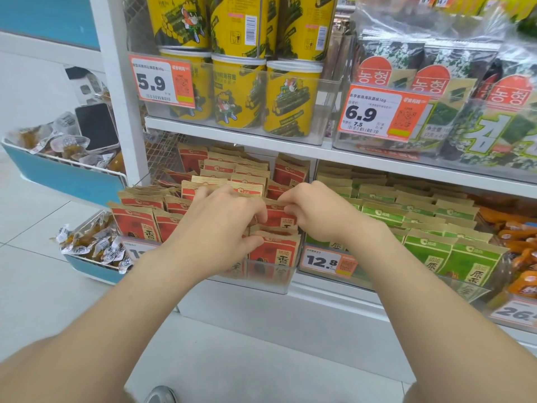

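Observation:
Red and tan snack bags stand in rows in a clear bin on the lower shelf. One red bag near the front of the right row is held at its top edge by both hands. My left hand pinches its left corner, fingers curled and thumb low against the bag in front. My right hand pinches the right corner with curled fingers. My hands hide much of the bag's face.
Green bags fill the neighbouring bin at right, with a 12.8 price tag in front. Yellow canisters and seaweed packs sit on the shelf above. Blue bins of wrapped snacks and a phone stand at left.

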Demonstrator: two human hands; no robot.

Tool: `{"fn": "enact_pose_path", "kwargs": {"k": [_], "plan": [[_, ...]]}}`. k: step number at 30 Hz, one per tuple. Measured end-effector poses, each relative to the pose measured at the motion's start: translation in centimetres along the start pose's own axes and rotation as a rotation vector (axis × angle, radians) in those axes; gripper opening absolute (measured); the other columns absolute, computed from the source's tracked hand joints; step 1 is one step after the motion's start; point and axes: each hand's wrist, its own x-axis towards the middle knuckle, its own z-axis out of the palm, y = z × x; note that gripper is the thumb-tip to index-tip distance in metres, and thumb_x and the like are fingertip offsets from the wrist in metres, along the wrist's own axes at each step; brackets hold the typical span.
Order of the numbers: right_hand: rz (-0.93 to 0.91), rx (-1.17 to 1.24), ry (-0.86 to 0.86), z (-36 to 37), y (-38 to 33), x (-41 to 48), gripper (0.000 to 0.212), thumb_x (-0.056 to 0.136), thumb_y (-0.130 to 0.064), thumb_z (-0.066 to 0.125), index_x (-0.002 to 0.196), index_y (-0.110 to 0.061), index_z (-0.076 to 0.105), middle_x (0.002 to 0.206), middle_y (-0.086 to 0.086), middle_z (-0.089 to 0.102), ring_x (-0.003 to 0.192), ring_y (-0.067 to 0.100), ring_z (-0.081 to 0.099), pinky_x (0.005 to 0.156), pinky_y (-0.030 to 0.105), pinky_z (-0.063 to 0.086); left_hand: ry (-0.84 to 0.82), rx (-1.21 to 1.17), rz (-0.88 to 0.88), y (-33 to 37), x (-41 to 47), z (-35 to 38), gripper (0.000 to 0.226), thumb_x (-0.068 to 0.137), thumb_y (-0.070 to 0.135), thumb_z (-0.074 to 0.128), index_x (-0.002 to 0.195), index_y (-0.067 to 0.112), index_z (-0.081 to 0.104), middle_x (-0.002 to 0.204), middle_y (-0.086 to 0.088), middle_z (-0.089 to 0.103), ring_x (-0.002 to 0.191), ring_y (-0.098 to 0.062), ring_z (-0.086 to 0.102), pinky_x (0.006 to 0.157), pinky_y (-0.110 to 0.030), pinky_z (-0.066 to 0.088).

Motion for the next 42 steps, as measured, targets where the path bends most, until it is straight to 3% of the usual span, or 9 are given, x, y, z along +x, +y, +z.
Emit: {"fn": "enact_pose_path", "kwargs": {"k": [4,9,14,20,23,26,33,38,42], "plan": [[0.029,0.033,0.004,-0.7,-0.2,-0.1,0.041,0.106,-0.008,0.055,0.071,-0.028,0.052,0.067,-0.01,0.053,0.077,0.023,0.054,0.076,0.037,0.038,0.028,-0.052,-0.005,-0.1,0.0,-0.1,0.037,0.089,0.055,0.077,0.117,0.043,0.057,0.111,0.019,0.058,0.111,-0.011,0.053,0.103,-0.041,0.038],[0.042,-0.03,-0.187,-1.2,-1.5,-0.5,0.025,0.114,-0.029,0.048,0.106,-0.03,0.071,0.091,-0.005,0.066,0.101,0.027,0.052,0.106,0.051,0.031,0.001,-0.037,0.073,-0.2,0.6,0.4,0.083,0.083,0.063,0.078,0.152,0.037,0.04,0.139,0.013,0.041,0.132,-0.016,0.039,0.111,-0.045,0.034],[0.049,-0.018,-0.206,-1.1,-1.2,-1.4,0.057,0.114,-0.056,0.03,0.073,-0.024,0.052,0.07,-0.003,0.057,0.079,0.013,0.053,0.101,0.049,0.026,-0.2,0.011,0.102,-0.4,1.5,1.2,0.055,0.088,0.067,0.07,0.13,0.036,0.053,0.115,0.017,0.047,0.118,-0.014,0.044,0.113,-0.051,0.031],[0.04,-0.047,-0.001,-0.5,-0.7,-1.2,0.048,0.114,-0.037,0.029,0.074,-0.026,0.052,0.074,-0.006,0.056,0.091,0.023,0.051,0.1,0.049,0.03,-0.247,0.004,0.095,-0.7,2.0,1.6,0.063,0.087,0.067,0.071,0.139,0.034,0.057,0.121,0.016,0.054,0.124,-0.015,0.05,0.112,-0.052,0.032],[0.098,-0.041,0.098,-0.3,0.0,-0.6,0.033,0.113,-0.037,0.037,0.116,-0.032,0.069,0.108,-0.004,0.071,0.118,0.03,0.051,0.103,0.051,0.029,-0.273,0.026,0.101,-0.7,2.4,1.7,0.061,0.086,0.068,0.071,0.135,0.033,0.059,0.12,0.014,0.056,0.12,-0.016,0.051,0.111,-0.053,0.035],[0.129,-0.092,0.136,0.0,-0.1,0.4,0.037,0.11,-0.032,0.044,0.142,-0.026,0.062,0.132,0.004,0.068,0.13,0.032,0.049,0.109,0.054,0.031,-0.286,0.056,0.114,-0.6,2.9,1.8,0.063,0.082,0.071,0.071,0.131,0.031,0.06,0.12,0.013,0.057,0.119,-0.017,0.051,0.108,-0.052,0.037],[0.251,-0.195,0.092,0.8,-0.4,2.7,0.032,0.104,-0.023,0.05,0.128,-0.014,0.069,0.154,0.018,0.04,0.145,0.043,0.032,0.118,0.063,0.027,-0.321,0.08,0.145,-0.7,4.1,1.6,0.057,0.077,0.077,0.071,0.114,0.034,0.066,0.095,0.018,0.061,0.108,-0.015,0.048,0.096,-0.045,0.03],[0.302,-0.198,-0.017,0.5,-0.4,3.5,0.04,0.101,-0.019,0.051,0.139,-0.01,0.062,0.171,0.014,0.022,0.154,0.043,0.022,0.122,0.07,0.016,-0.33,-0.012,0.101,-0.6,4.4,1.5,0.053,0.073,0.078,0.073,0.102,0.035,0.061,0.086,0.015,0.062,0.089,-0.007,0.053,0.098,-0.045,0.03],[0.295,-0.209,-0.066,0.5,-0.4,3.8,0.038,0.1,-0.018,0.052,0.135,-0.009,0.062,0.16,0.017,0.037,0.151,0.041,0.029,0.121,0.07,0.018,-0.34,-0.043,0.104,-0.5,4.2,0.9,0.059,0.075,0.081,0.071,0.113,0.035,0.076,0.095,0.018,0.067,0.098,-0.011,0.056,0.106,-0.046,0.031]]}}
